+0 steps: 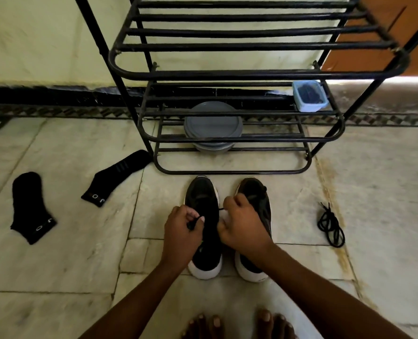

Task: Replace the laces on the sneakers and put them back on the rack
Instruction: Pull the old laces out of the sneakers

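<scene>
Two black sneakers with white soles stand side by side on the floor, toes toward the rack: the left sneaker (pixel 203 192) and the right sneaker (pixel 254 189). My left hand (pixel 181 233) pinches one end of the left sneaker's black lace (pixel 195 220). My right hand (pixel 242 223) grips the lace's other end over the gap between the shoes. Both hands hide much of the shoes' middles. A loose coiled black lace (pixel 331 228) lies on the floor to the right. The black metal shoe rack (pixel 227 74) stands just beyond the sneakers.
Two black socks (pixel 30 209) (pixel 117 177) lie on the marble floor at the left. A blue tub (pixel 309 95) sits on a lower rack shelf, and grey round lidded containers (pixel 213 123) sit lower down. My bare toes (pixel 237 324) show at the bottom edge.
</scene>
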A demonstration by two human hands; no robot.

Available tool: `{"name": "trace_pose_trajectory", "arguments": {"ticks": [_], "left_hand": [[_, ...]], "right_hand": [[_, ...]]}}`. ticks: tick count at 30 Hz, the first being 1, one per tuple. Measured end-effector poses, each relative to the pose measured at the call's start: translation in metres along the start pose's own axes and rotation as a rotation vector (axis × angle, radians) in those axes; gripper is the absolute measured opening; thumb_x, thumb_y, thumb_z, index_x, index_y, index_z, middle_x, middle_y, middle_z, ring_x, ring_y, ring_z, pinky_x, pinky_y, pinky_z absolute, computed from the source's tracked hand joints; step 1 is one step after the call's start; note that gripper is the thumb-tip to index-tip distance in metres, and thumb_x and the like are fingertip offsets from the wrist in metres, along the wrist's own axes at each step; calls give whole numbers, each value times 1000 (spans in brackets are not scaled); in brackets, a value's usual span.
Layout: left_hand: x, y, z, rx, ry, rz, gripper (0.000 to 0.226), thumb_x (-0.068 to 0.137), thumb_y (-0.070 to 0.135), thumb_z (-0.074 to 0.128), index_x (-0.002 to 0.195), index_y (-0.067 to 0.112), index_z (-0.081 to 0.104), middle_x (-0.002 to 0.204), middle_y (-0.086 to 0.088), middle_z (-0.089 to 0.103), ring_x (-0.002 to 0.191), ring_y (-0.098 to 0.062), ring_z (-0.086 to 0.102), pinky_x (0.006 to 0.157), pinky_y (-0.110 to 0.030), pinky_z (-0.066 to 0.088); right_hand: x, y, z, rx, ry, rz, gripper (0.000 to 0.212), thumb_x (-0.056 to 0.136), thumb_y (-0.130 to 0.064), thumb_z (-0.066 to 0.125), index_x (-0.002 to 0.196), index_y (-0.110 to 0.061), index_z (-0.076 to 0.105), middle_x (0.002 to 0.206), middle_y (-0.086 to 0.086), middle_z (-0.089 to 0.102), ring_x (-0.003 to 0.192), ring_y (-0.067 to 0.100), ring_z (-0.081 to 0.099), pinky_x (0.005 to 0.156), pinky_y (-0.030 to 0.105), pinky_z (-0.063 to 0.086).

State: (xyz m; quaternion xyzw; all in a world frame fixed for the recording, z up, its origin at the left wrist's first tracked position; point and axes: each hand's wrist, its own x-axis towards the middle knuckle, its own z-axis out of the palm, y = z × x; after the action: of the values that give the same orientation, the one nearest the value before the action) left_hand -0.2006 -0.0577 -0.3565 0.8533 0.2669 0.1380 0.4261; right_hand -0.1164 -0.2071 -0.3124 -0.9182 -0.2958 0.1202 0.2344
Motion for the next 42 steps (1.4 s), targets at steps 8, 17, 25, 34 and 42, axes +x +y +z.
{"name": "trace_pose_trajectory", "arguments": {"ticks": [8, 17, 25, 34, 42], "left_hand": [[34, 24, -12, 119, -406, -69, 12, 100, 14, 61, 90, 7, 64, 92, -7, 67, 86, -20, 63, 79, -30, 50], [63, 44, -19, -28, -458, -200, 20, 96, 5, 62, 79, 16, 62, 68, 2, 64, 65, -10, 61, 67, -20, 46], [99, 71, -60, -222, -86, 84, 28, 72, -17, 64, 88, 6, 60, 57, 7, 50, 44, -1, 44, 49, -24, 42], [97, 51, -80, 880, -524, -170, 39, 82, 56, 71, 110, 29, 65, 118, -2, 64, 110, -26, 62, 95, -41, 51], [65, 35, -43, 440, -646, -154, 80, 68, 27, 82, 143, 22, 53, 124, -3, 65, 103, -18, 67, 92, -33, 57]], "right_hand": [[-11, -13, 43, 67, -97, 52, 39, 93, -27, 59, 126, -12, 46, 112, 12, 53, 87, 37, 61, 73, 43, 53], [-16, -20, 58, 90, -56, 193, 47, 94, -11, 55, 135, -17, 34, 121, 11, 48, 86, 36, 63, 72, 40, 54], [-21, -25, 55, 138, -36, 190, 50, 91, -4, 55, 134, -18, 36, 126, 11, 45, 93, 38, 62, 81, 47, 58], [-15, -19, 53, 65, 56, 74, 42, 88, -9, 61, 129, -13, 52, 124, 11, 45, 109, 29, 49, 83, 39, 57], [3, -8, 46, 245, 170, 172, 19, 83, -25, 70, 90, -10, 62, 94, 2, 56, 84, 17, 54, 67, 18, 35]]}}
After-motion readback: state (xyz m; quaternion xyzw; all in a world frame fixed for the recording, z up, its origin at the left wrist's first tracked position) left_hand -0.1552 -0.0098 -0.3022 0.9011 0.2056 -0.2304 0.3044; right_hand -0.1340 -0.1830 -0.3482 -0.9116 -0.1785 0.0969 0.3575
